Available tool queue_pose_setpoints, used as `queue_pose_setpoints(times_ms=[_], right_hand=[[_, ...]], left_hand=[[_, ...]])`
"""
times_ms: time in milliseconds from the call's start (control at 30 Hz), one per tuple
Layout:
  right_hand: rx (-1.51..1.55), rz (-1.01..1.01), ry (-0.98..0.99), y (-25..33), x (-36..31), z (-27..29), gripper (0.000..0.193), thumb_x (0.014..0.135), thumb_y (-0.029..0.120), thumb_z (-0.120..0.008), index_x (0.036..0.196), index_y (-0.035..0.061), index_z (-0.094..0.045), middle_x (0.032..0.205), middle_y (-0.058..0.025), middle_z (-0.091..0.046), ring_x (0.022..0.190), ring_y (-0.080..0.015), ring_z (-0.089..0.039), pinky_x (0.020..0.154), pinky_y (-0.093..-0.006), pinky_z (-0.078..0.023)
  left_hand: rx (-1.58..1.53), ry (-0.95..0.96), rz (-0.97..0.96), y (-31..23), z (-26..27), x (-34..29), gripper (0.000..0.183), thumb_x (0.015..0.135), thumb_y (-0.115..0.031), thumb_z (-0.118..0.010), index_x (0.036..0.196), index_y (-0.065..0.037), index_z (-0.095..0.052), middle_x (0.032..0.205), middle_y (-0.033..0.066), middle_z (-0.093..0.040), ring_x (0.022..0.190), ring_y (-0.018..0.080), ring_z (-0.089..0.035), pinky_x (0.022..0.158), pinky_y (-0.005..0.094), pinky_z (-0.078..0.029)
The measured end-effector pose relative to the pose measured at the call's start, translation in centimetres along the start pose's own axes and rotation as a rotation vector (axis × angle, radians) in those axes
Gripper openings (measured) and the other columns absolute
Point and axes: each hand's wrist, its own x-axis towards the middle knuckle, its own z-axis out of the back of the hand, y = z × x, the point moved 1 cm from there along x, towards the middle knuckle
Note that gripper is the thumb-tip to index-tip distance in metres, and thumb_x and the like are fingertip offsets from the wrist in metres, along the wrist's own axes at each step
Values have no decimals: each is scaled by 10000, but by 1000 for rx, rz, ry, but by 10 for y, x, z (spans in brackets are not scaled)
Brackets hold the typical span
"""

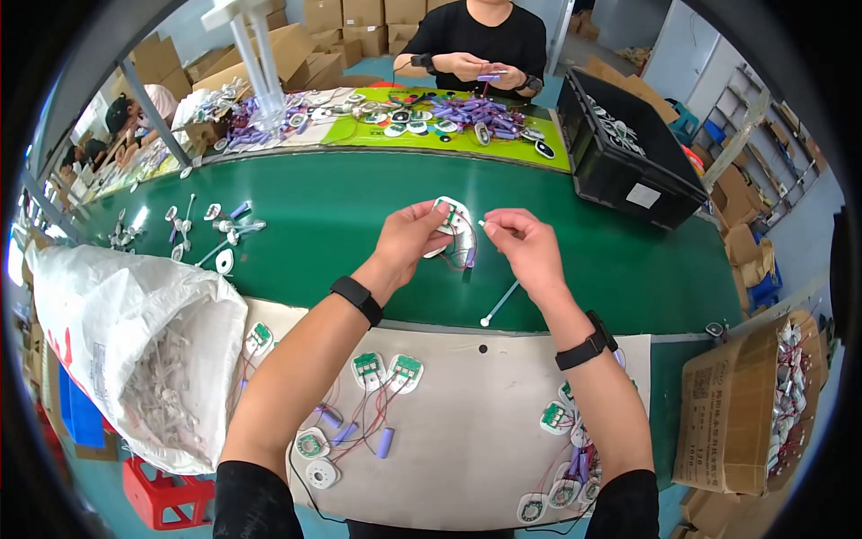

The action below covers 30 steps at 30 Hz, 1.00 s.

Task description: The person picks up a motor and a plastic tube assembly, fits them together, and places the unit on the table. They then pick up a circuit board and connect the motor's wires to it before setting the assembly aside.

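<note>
Over the green work surface, my left hand [409,235] is closed on a white plastic housing [463,216] with a small green circuit board and thin red wires. A purple cylindrical battery [470,258] shows at the housing's lower end. My right hand [528,250] is just right of it, thumb and forefinger pinched on a small white piece [482,224] too small to name. Below that hand, a pale blue stick with a round white end [486,321] shows; whether it touches the palm is hidden.
Boards wired to purple batteries [384,442] lie on the beige mat [467,431], more under my right forearm. A white sack [108,314] of clear parts stands left, a carton [723,422] right. Beyond the green belt [359,180] are a black bin [642,180] and a person handling parts.
</note>
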Motion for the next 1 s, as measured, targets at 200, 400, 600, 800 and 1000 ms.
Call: queue_pose_setpoints(times_ms=[200, 400, 600, 800, 1000], right_hand=[[-309, 231, -82, -3, -6, -32, 118, 870, 97, -717, 961, 25, -741, 1277, -77, -613, 902, -143, -643, 710, -261, -516], [-338, 368, -124, -2, -4, -53, 124, 859, 80, -717, 972, 36, -744, 1384, -70, -536, 973, -196, -646, 735, -291, -523], [-426, 305, -152, 7, -5, -61, 136, 851, 78, -721, 975, 28, -743, 1391, -75, -528, 950, -217, -644, 796, -335, -526], [-360, 254, -136, 9, -4, -59, 120, 842, 80, -726, 947, 29, -752, 1381, -78, -539, 931, -218, -652, 857, -342, -521], [-495, 293, -156, 9, -4, -64, 112, 825, 45, -714, 928, 20, -752, 1392, -73, -551, 1019, -236, -665, 877, -340, -522]], left_hand=[[-92, -42, -54, 2, 5, -16, 366, 1018, -151, -559, 1345, 11, -521, 1123, 113, -662, 953, 168, -685, 825, 267, -606], [-82, -15, -141, 6, 5, -19, 387, 1018, -148, -561, 1381, -19, -514, 1100, 83, -656, 907, 135, -674, 821, 267, -604], [-118, 16, -155, 9, 9, -22, 384, 1015, -158, -572, 1381, -48, -528, 1092, 42, -661, 904, 103, -665, 813, 254, -592], [-5, 13, -200, 5, 8, -25, 361, 1008, -149, -583, 1355, -53, -564, 1093, 21, -662, 909, 85, -657, 831, 249, -585], [119, -82, -277, 8, 3, -28, 361, 1009, -113, -564, 1355, -9, -555, 1068, 48, -676, 866, 85, -658, 780, 240, -598]])
